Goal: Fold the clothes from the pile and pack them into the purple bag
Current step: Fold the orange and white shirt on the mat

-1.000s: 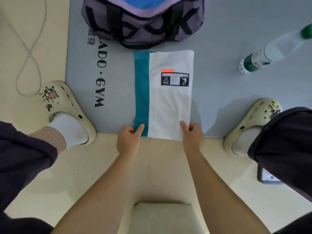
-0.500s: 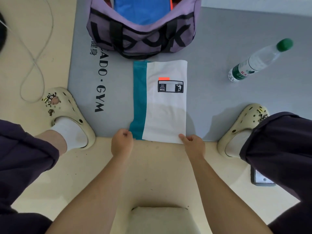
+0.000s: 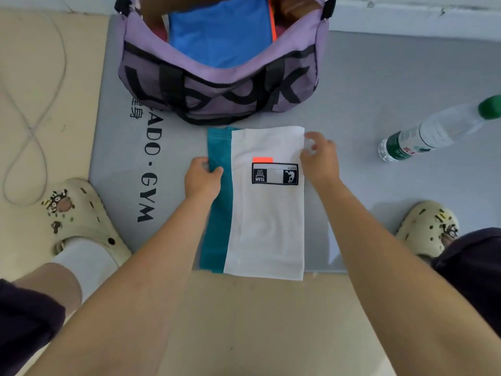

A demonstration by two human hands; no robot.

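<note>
Gripping the teal left edge of the folded white-and-teal garment (image 3: 264,213), the left hand (image 3: 202,178) has its thumb lying on top of the fabric and its fingers curled at the border, roughly level with the black printed patch. The right hand (image 3: 320,158) sits at the opposite, white edge, a little farther up toward the far corner; its fingers are loosely bent around that edge, but blur there hides whether they actually pinch the cloth or only touch it. The garment lies flat between the two hands as a long rectangle, a teal strip down its left side and white over the rest, with a small orange tab just above the patch. Its near end overhangs the edge of the grey gym mat (image 3: 379,77) with black lettering onto the beige floor (image 3: 244,321).

Just beyond the garment's far end stands the open purple duffel bag (image 3: 217,85) with black letters and straps, holding a folded blue garment (image 3: 219,28) inside. A clear plastic water bottle (image 3: 433,131) with a green cap lies on the mat to the right, well apart from the right hand. A cream perforated clog (image 3: 81,215) is on each side, and a thin grey cable (image 3: 35,118) loops on the floor at left.
</note>
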